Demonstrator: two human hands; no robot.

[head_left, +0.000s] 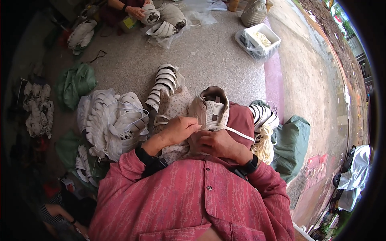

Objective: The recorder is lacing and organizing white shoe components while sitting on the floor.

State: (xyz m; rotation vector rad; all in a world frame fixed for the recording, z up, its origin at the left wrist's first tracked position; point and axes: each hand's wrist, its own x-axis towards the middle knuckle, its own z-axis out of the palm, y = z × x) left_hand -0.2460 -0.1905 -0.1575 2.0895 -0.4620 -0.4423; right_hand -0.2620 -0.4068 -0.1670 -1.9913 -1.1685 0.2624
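Observation:
A beige shoe (218,115) lies in my lap, its heel opening turned away from me and its pale tongue showing. My left hand (179,129) is closed at the left side of the shoe, thumb and forefinger pinched at the white shoelace. My right hand (220,143) curls over the toe part of the shoe, holding it, and hides much of the front. From the lacing, one end of the white shoelace (240,133) trails right across dark red cloth (242,116). What the right fingertips touch is partly hidden.
Piles of white shoe uppers (116,120) lie left, with a nested row of uppers (163,86) ahead. Cream laces (263,144) and a green sack (293,140) are at right. Farther off stands a white foam box (267,34). Another person's hand (136,12) handles shoes.

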